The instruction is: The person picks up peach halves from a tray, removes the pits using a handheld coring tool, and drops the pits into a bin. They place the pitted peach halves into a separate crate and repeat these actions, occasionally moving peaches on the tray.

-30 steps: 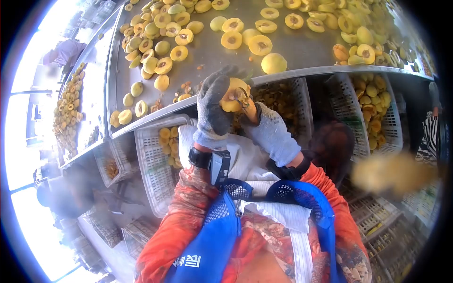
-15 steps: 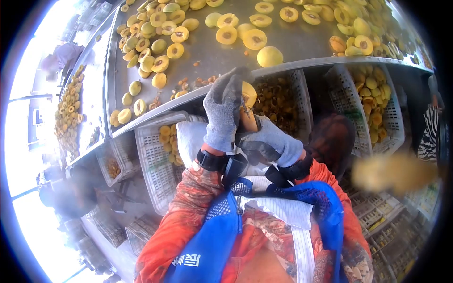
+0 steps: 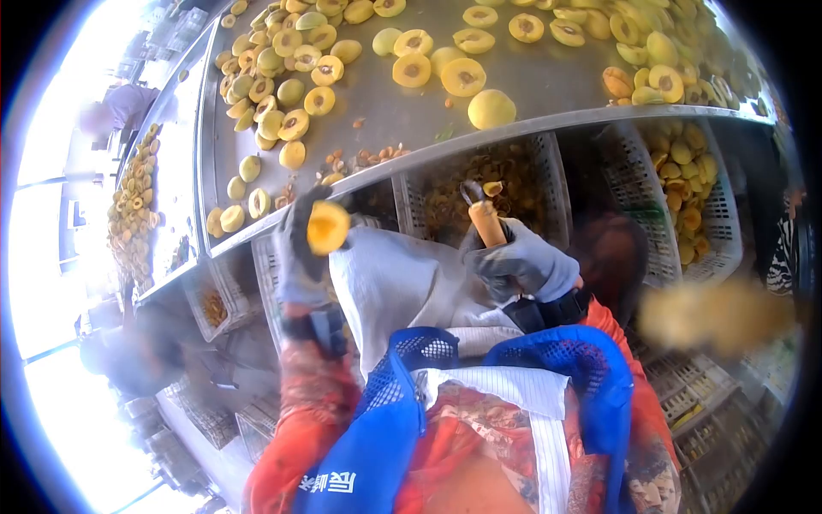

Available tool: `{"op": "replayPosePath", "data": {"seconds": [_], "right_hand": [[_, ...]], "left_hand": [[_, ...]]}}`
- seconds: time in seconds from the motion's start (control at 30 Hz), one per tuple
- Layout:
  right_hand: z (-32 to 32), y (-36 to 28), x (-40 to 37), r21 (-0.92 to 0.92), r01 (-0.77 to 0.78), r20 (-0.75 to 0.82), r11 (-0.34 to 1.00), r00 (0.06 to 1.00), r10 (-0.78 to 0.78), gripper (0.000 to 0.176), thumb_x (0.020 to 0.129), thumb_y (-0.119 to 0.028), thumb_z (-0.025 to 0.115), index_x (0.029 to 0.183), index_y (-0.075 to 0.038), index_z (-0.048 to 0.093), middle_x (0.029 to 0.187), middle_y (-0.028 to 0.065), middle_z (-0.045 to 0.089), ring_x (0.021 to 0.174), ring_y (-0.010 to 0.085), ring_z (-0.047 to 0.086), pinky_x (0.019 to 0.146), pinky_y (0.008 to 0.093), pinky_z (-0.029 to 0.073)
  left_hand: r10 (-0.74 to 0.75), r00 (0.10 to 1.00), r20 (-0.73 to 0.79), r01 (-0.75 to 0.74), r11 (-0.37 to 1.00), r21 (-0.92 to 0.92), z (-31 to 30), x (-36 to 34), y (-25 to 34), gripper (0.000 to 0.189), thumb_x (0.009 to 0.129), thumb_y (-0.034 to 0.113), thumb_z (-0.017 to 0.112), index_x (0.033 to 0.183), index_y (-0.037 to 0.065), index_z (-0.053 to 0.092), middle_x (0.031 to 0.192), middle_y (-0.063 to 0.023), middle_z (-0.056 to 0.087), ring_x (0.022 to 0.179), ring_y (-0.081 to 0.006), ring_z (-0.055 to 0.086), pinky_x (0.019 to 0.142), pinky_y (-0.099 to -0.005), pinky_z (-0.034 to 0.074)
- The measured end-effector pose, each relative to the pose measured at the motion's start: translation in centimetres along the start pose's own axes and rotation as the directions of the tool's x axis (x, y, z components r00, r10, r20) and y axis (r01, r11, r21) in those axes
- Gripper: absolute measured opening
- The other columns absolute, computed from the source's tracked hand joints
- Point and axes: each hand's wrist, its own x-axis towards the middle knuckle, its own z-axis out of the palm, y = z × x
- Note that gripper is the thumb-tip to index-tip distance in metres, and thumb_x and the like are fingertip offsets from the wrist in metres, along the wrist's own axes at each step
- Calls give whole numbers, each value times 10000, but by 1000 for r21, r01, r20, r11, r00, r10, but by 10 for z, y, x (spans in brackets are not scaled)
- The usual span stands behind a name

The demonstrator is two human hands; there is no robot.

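Note:
My left hand, in a grey glove with a dark palm, holds a yellow peach half with its hollowed cut face turned up. It is raised at the left, just in front of the table edge. My right hand, gloved alike, is wrapped round the wooden handle of a pitting tool. The tool's curved metal loop points away from me, over a crate of fruit pieces under the table. A small orange fruit piece shows beside the loop. A pale cloth lies between my hands.
Many peach halves and several loose pits lie on the metal table. A crate of halves stands under it at the right, another crate at the left. A blurred person is at the far left.
My hands were together at the peach half and the tool. Now my left hand has moved left with the half, while my right hand has shifted slightly right with the tool.

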Motion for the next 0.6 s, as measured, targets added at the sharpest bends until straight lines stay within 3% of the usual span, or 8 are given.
{"op": "replayPosePath", "data": {"seconds": [0.03,0.07,0.17,0.23,0.37,0.5,0.57,0.6], "right_hand": [[-20,34,10,-397,84,-169,914,972,-163,264,759,-166,717,924,-10,582,629,47,549,459,137,505,425,272,393],[-29,53,16,-732,66,-258,678,894,-366,282,750,-173,731,936,-23,582,640,36,556,461,131,507,423,267,390],[-25,29,11,-339,-326,-385,882,904,186,289,790,-206,666,987,-1,615,774,174,650,684,258,650,623,366,492],[-30,39,20,-551,-229,-384,802,923,0,282,806,-232,642,969,-4,616,795,188,656,704,316,650,654,398,492],[-33,24,22,-546,-323,-427,773,901,74,325,801,-282,651,968,-6,616,880,216,662,818,382,638,742,434,500],[-36,31,22,-588,-274,-453,761,891,-30,350,799,-300,653,1002,-18,614,926,230,656,864,417,618,774,459,496],[-32,28,23,-601,-275,-437,751,899,-20,359,795,-298,663,1016,-21,612,926,230,655,866,420,616,773,456,494],[-30,26,23,-609,-242,-420,755,906,-48,353,793,-295,666,1011,-23,609,916,227,655,856,417,618,766,454,494]], "left_hand": [[-318,946,60,315,861,-399,-2,-5,-39,335,906,136,617,1212,5,585,1071,-128,671,967,-207,649,807,-315,551],[-602,790,113,476,487,-733,-4,-10,-77,336,878,-1,634,1210,-27,586,1078,-119,672,984,-173,640,825,-282,532],[-495,869,-7,431,763,-482,-15,49,-62,398,857,131,698,1188,-56,579,1048,-105,668,957,-147,622,823,-257,507],[-411,912,4,372,820,-434,15,112,-51,435,822,133,733,1191,-39,581,1040,-103,666,941,-154,616,819,-280,502],[-223,972,73,230,848,-477,114,232,-45,648,778,241,776,1317,16,497,1109,-138,660,983,-201,629,865,-296,490],[-285,924,254,265,958,108,156,261,8,687,753,287,764,1321,21,485,1186,-238,611,1114,-347,598,911,-377,485],[-154,984,85,155,988,-7,164,247,10,536,780,205,769,1200,-34,536,1087,-151,650,901,-267,662,807,-363,525],[-197,975,102,219,922,-318,164,237,0,506,794,207,759,1192,-16,541,1055,-145,648,874,-276,667,748,-359,540]]}}
